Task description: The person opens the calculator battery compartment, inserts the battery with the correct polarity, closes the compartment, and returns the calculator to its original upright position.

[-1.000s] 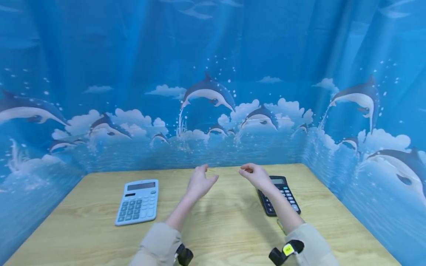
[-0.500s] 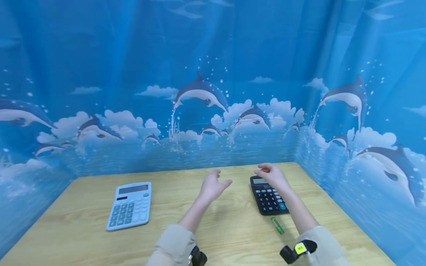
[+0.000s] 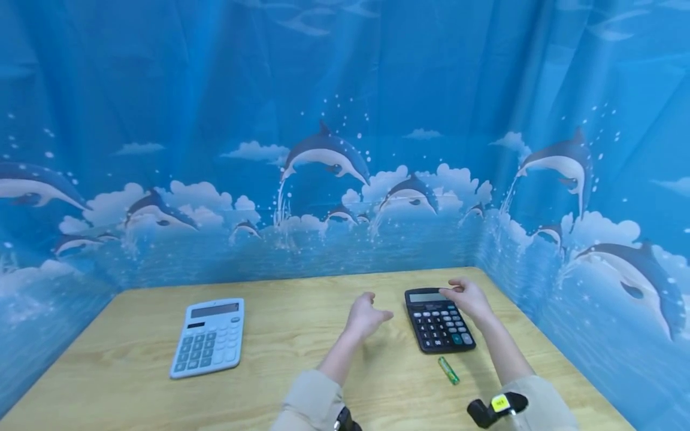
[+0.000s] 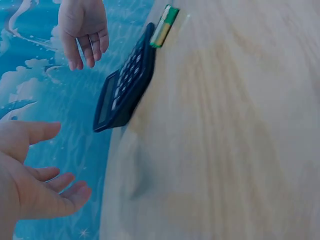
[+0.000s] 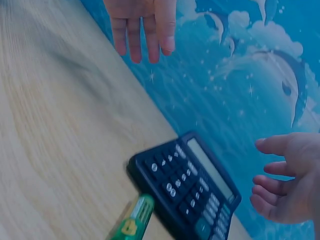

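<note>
A black calculator [image 3: 439,320] lies on the right half of the table, its screen toward the back. Just in front of it is a green battery [image 3: 448,370], which the right wrist view also shows beside the calculator's near edge. My right hand [image 3: 470,299] hovers over the calculator's right side, fingers loosely bent and holding nothing. To the left of the calculator, my left hand [image 3: 365,317] is held above the table with thumb and fingers spread. In the left wrist view that left hand [image 4: 42,175] has nothing in its grasp.
A pale blue calculator [image 3: 209,338] lies on the left side of the wooden table [image 3: 286,335]. Behind and along the sides hangs a blue curtain [image 3: 259,90] printed with dolphins. Each forearm carries a wrist camera [image 3: 497,409] over a light sleeve.
Both hands have moved to the right. The right hand has shifted off the black calculator's middle, uncovering its keys and the battery. The view has turned slightly right.
</note>
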A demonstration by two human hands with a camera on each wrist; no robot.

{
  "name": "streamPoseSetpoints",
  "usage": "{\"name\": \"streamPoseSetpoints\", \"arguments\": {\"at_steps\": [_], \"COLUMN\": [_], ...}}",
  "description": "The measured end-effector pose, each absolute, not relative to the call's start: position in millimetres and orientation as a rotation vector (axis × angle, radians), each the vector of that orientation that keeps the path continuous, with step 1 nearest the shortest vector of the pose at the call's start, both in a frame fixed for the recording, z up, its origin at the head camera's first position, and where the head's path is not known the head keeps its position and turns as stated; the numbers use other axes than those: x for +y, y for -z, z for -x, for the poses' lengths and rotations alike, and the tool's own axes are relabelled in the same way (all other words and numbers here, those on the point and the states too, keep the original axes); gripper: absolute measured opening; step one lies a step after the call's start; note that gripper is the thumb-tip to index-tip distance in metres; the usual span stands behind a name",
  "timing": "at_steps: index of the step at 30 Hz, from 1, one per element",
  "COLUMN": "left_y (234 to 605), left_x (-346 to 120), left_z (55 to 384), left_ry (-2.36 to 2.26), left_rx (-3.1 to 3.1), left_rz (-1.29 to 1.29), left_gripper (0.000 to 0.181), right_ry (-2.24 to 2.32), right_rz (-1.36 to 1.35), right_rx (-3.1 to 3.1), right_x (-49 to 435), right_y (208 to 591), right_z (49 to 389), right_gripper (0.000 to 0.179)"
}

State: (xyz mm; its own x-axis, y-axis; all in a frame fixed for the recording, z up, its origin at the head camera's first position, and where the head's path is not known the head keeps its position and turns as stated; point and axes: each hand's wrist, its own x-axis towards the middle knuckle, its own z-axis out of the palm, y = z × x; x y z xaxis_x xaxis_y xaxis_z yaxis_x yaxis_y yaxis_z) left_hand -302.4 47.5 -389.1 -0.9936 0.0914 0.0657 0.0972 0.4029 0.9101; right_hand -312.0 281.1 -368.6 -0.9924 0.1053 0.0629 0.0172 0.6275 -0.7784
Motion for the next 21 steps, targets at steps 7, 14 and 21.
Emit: {"name": "streamPoseSetpoints", "arguments": {"at_steps": [7, 14, 21], "left_y": [400.9, 403.8, 406.6], "left_x": [66.6, 83.9, 95.4], "left_z": [301.9, 293.6, 287.9], "left_ry": [1.664, 1.702, 1.780], "left_rx": [-2.575, -2.701, -2.702], "left_rz": [0.200, 0.216, 0.214], "left_gripper": [0.047, 0.060, 0.060], "right_ry": [-1.038, -0.941, -0.877], "right_rz": [0.135, 0.160, 0.154], "right_rx": [-2.848, -2.923, -2.951], "right_x": [294.8, 304.6, 307.2], "right_y": [383.6, 393.9, 400.6], "right_z": [312.6, 311.5, 311.7], "right_gripper": [0.059, 0.059, 0.056]}}
